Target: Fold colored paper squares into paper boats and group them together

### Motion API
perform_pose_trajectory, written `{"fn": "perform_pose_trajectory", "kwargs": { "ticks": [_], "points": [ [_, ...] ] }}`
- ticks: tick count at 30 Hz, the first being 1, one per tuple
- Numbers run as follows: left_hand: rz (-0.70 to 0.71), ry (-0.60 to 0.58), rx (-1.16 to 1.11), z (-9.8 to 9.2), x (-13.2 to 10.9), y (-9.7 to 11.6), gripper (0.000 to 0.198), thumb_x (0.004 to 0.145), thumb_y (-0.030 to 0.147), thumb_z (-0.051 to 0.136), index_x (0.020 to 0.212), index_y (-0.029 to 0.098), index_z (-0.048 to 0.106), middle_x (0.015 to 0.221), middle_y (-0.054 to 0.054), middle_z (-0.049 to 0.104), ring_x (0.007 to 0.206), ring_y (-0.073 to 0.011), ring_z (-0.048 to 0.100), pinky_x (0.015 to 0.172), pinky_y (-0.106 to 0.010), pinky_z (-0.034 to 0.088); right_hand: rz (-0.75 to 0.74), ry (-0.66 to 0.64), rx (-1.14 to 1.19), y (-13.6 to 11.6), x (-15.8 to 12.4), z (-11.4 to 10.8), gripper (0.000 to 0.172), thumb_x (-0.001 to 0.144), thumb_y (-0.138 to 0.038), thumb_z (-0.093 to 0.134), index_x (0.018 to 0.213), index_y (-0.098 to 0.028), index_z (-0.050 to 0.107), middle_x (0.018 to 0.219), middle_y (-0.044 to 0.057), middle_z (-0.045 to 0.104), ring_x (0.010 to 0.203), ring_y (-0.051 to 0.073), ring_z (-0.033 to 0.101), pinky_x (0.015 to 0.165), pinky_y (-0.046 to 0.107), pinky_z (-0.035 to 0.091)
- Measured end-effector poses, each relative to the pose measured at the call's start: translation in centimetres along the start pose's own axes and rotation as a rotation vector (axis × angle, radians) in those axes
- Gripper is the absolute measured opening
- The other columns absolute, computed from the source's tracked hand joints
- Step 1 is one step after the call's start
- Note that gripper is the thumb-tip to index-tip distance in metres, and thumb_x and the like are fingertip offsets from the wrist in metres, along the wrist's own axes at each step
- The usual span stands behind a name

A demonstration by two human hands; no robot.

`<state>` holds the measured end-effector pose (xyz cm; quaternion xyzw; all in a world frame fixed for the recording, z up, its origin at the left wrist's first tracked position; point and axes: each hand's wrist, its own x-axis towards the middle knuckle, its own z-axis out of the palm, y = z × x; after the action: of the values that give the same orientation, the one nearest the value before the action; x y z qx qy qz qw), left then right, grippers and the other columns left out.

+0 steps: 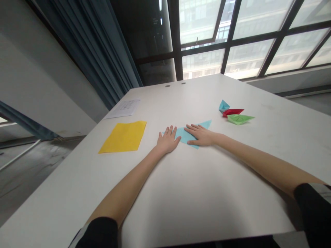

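A light blue folded paper (185, 136) lies flat on the white table (181, 193), with one pointed corner sticking out to the upper right. My left hand (168, 139) rests flat on its left edge, fingers spread. My right hand (201, 135) lies flat across its right half, fingers stretched out to the left. Both palms press down on the sheet and neither hand grips it.
A yellow paper sheet (124, 136) lies to the left. A printed white sheet (124, 108) sits further back left. Three folded paper boats, blue (223, 105), red (232, 112) and green (240, 119), stand at the right. Behind the table are windows and a dark curtain (103, 58).
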<state>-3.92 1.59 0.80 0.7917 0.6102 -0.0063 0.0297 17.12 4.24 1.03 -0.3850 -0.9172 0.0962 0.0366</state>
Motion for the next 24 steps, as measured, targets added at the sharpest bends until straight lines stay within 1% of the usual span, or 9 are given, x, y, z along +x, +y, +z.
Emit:
{"fn": "perform_pose_trajectory", "kwargs": {
  "ticks": [4, 6, 9, 11, 13, 15, 18, 21, 24],
  "points": [
    [-0.002, -0.010, -0.006, 0.1, 0.2, -0.1, 0.065, 0.087, 0.054, 0.011, 0.142, 0.019, 0.013, 0.149, -0.008, 0.011, 0.137, -0.0262, 0.011, 0.104, -0.058, 0.017, 0.048, -0.038, 0.011, 2.1, -0.9, 0.0, 0.092, 0.074, -0.074, 0.031, 0.143, -0.016, 0.016, 0.148, 0.014, 0.014, 0.135, 0.034, 0.013, 0.107, 0.054, 0.013],
    [-0.001, -0.018, -0.005, 0.3, 0.3, -0.2, 0.065, 0.087, 0.054, 0.011, 0.142, 0.019, 0.012, 0.150, -0.008, 0.009, 0.137, -0.0259, 0.010, 0.104, -0.058, 0.017, 0.103, -0.044, 0.018, 3.3, -1.5, 0.0, 0.089, 0.075, -0.073, 0.029, 0.143, -0.018, 0.014, 0.149, 0.012, 0.013, 0.135, 0.033, 0.012, 0.107, 0.055, 0.011],
    [0.000, -0.022, 0.002, 0.5, 0.4, -0.4, 0.065, 0.087, 0.054, 0.011, 0.142, 0.020, 0.012, 0.150, -0.007, 0.009, 0.137, -0.0254, 0.010, 0.104, -0.058, 0.017, 0.203, -0.027, 0.032, 5.2, -2.2, 0.2, 0.080, 0.080, -0.069, 0.022, 0.143, -0.020, 0.014, 0.149, 0.009, 0.013, 0.136, 0.030, 0.012, 0.108, 0.055, 0.009],
    [0.004, -0.019, 0.004, 0.6, 0.4, -0.5, 0.065, 0.087, 0.055, 0.010, 0.143, 0.020, 0.011, 0.150, -0.007, 0.009, 0.137, -0.0254, 0.011, 0.104, -0.057, 0.017, 0.239, -0.014, 0.042, 6.4, -2.6, 0.3, 0.076, 0.082, -0.066, 0.019, 0.143, -0.022, 0.013, 0.149, 0.007, 0.013, 0.136, 0.029, 0.012, 0.107, 0.056, 0.009],
    [0.000, -0.014, 0.007, 0.7, 0.4, -0.6, 0.067, 0.087, 0.055, 0.009, 0.143, 0.019, 0.011, 0.150, -0.007, 0.010, 0.137, -0.0273, 0.010, 0.104, -0.058, 0.016, 0.253, 0.002, 0.048, 7.3, -3.0, 0.4, 0.075, 0.082, -0.066, 0.020, 0.143, -0.023, 0.014, 0.149, 0.007, 0.015, 0.135, 0.030, 0.014, 0.106, 0.058, 0.010],
    [-0.027, -0.011, 0.014, 0.8, 0.4, -0.5, 0.068, 0.086, 0.058, 0.009, 0.143, 0.021, 0.011, 0.150, -0.004, 0.009, 0.136, -0.0329, 0.009, 0.103, -0.062, 0.014, 0.235, 0.018, 0.053, 7.9, -3.4, 0.3, 0.076, 0.081, -0.066, 0.024, 0.143, -0.022, 0.016, 0.148, 0.009, 0.017, 0.135, 0.032, 0.016, 0.105, 0.059, 0.011],
    [-0.068, -0.015, 0.019, 0.9, 0.5, -0.5, 0.069, 0.084, 0.061, 0.009, 0.143, 0.025, 0.012, 0.150, -0.001, 0.008, 0.134, -0.0404, 0.008, 0.100, -0.067, 0.010, 0.128, 0.063, 0.039, 8.0, -3.7, 0.0, 0.080, 0.077, -0.067, 0.035, 0.142, -0.023, 0.018, 0.147, 0.011, 0.022, 0.133, 0.033, 0.021, 0.104, 0.061, 0.011],
    [-0.058, -0.018, 0.012, 1.0, 0.5, -0.5, 0.069, 0.084, 0.061, 0.008, 0.143, 0.026, 0.011, 0.150, 0.000, 0.008, 0.134, -0.0406, 0.007, 0.101, -0.066, 0.009, 0.012, 0.137, 0.012, 7.4, -3.8, -0.5, 0.079, 0.074, -0.066, 0.044, 0.140, -0.026, 0.026, 0.144, 0.012, 0.029, 0.130, 0.033, 0.028, 0.103, 0.061, 0.012],
    [-0.036, -0.011, 0.003, 1.0, 0.6, -0.7, 0.069, 0.084, 0.061, 0.009, 0.143, 0.026, 0.011, 0.150, -0.001, 0.009, 0.134, -0.0399, 0.007, 0.102, -0.065, 0.009, -0.079, 0.229, 0.000, 6.6, -3.6, -1.1, 0.072, 0.073, -0.063, 0.049, 0.133, -0.023, 0.040, 0.136, 0.014, 0.042, 0.122, 0.032, 0.040, 0.102, 0.056, 0.021]
  ]
}}
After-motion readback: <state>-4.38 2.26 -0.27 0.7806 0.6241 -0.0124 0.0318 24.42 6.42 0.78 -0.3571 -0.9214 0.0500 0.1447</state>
